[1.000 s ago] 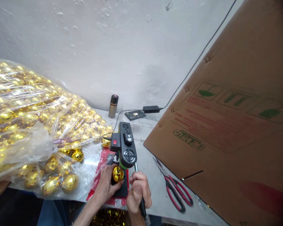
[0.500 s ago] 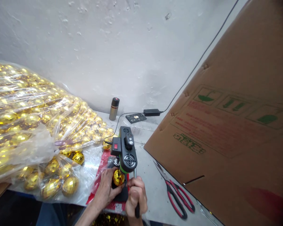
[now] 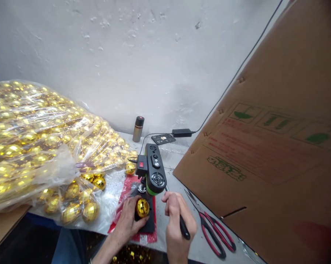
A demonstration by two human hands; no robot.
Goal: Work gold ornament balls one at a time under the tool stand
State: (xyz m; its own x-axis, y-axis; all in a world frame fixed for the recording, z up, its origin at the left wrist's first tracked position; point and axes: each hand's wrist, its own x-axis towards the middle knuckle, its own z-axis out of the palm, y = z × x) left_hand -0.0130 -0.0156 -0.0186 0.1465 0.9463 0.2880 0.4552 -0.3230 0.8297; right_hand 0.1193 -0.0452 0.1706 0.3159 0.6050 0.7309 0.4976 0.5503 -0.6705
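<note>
My left hand (image 3: 129, 216) curls its thumb and fingers around a gold mirrored ball (image 3: 142, 208) on the black base plate (image 3: 147, 228). A small black machine (image 3: 155, 167) with round vents, a green band and a red switch stands just beyond the ball. My right hand (image 3: 180, 216) is closed around a black-handled lever (image 3: 184, 228). Its thin metal rod reaches up to the machine's right side; where the rod joins is hidden. Red plastic wrapping (image 3: 151, 237) lies under the base.
A large clear bag (image 3: 55, 124) of gold balls fills the left, with several loose balls (image 3: 90, 211) in plastic beside it. Red-and-black scissors (image 3: 209, 227) lie at right before a tall carton (image 3: 253, 146). Behind are a spray-can-like cylinder (image 3: 138, 130), a phone (image 3: 163, 138) and a power adapter (image 3: 181, 132).
My right hand has swung the lever outward to the right. The raised block on the machine's top now sits lower. My left hand stays at the ball; the view has shifted slightly.
</note>
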